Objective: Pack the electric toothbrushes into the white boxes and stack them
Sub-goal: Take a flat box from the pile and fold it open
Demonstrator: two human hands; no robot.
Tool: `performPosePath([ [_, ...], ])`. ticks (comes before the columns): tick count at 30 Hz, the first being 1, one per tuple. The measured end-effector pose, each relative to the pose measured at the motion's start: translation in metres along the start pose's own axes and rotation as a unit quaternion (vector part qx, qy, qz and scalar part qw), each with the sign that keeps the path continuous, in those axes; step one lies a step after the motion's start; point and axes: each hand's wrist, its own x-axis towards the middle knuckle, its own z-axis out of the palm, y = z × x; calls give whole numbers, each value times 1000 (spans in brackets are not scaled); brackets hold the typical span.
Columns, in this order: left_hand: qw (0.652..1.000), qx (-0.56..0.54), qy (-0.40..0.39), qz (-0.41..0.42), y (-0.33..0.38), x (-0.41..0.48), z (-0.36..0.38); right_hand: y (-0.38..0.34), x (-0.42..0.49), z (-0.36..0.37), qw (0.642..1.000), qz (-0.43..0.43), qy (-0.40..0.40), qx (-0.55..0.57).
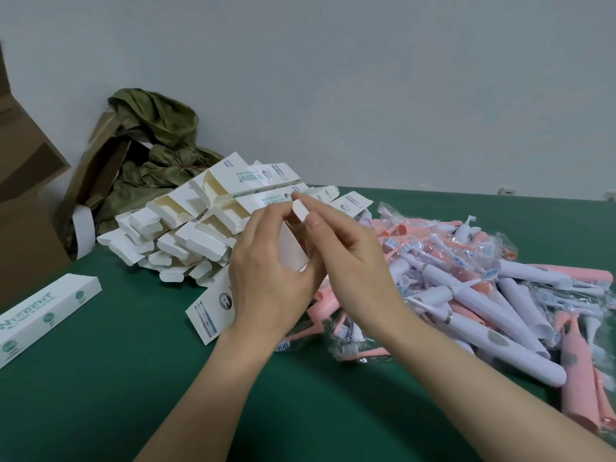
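My left hand grips a white toothbrush box held upright over the middle of the green table. My right hand pinches the box's rounded end flap between thumb and forefinger. Behind the hands lies a heap of open white boxes with flaps sticking out. To the right sprawls a pile of pink and white electric toothbrushes in clear plastic wrap. One closed box lies at the left edge, and another printed box lies flat just below my left hand.
The green table runs up to a pale wall. A brown cardboard carton stands at the far left, with crumpled olive-green plastic and brown paper beside it behind the box heap.
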Motion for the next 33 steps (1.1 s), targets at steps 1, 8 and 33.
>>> performPosePath([
  [1,1000,-7,4,-8,1,1,0,2,-2,2,1000,-2,-6,4],
  [8,980,119,-160,13,-18,-6,-8,25,7,-6,993,55,94,50],
  [33,983,142,-111,26,-20,8,-47,39,2,-9,991,6,80,-112],
])
